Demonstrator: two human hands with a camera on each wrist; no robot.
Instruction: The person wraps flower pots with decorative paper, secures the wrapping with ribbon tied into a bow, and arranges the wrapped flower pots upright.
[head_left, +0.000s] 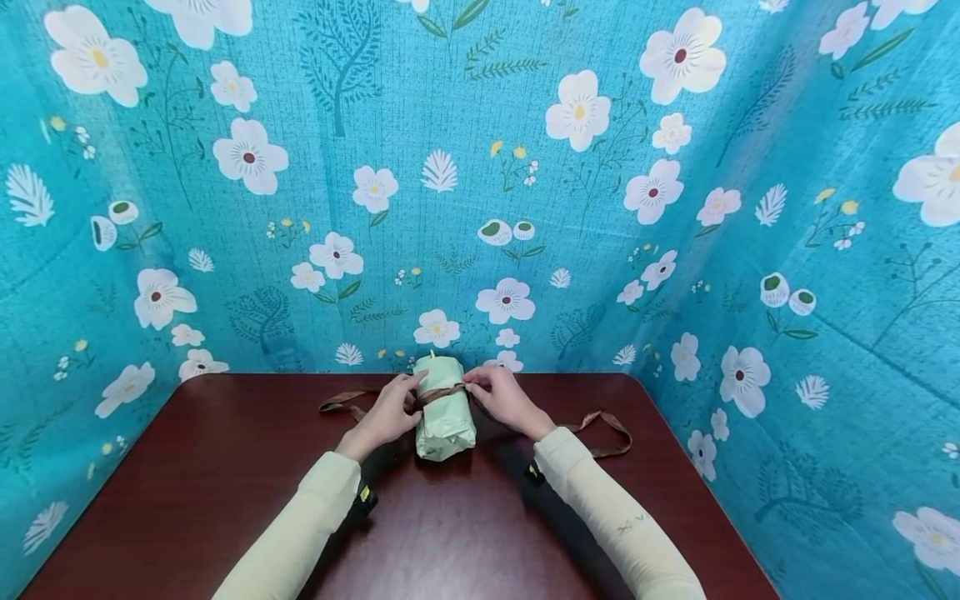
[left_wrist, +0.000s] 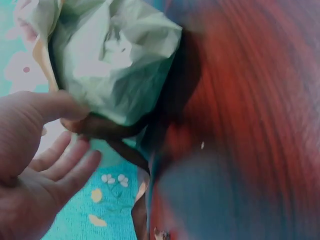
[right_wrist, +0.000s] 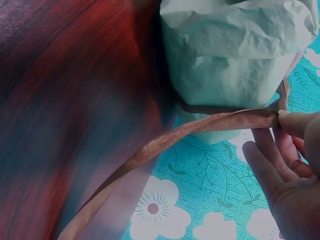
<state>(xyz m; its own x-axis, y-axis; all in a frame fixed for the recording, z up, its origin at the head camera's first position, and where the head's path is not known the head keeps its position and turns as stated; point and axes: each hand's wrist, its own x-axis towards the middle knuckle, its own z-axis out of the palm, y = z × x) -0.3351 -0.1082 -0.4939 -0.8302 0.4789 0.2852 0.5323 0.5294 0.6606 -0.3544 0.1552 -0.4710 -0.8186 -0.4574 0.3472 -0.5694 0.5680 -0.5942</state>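
Observation:
A bundle wrapped in crumpled pale green paper [head_left: 446, 425] lies on the dark red table, with a brown ribbon [head_left: 442, 393] running across its top and round its sides. At the bundle's left side, my left hand [head_left: 385, 417] holds the ribbon between thumb and fingers, as the left wrist view shows. On the other side, the thumb and forefinger of my right hand [head_left: 508, 402] pinch the ribbon [right_wrist: 235, 121] close against the paper. From that pinch a long tail hangs down in the right wrist view. The bundle's underside is hidden.
Loose ribbon ends spread over the table [head_left: 180, 483] on both sides, the right one in a loop [head_left: 618, 433]. Behind the table and along its sides hangs a blue flowered cloth [head_left: 465, 167]. A dark strap device sits under each wrist.

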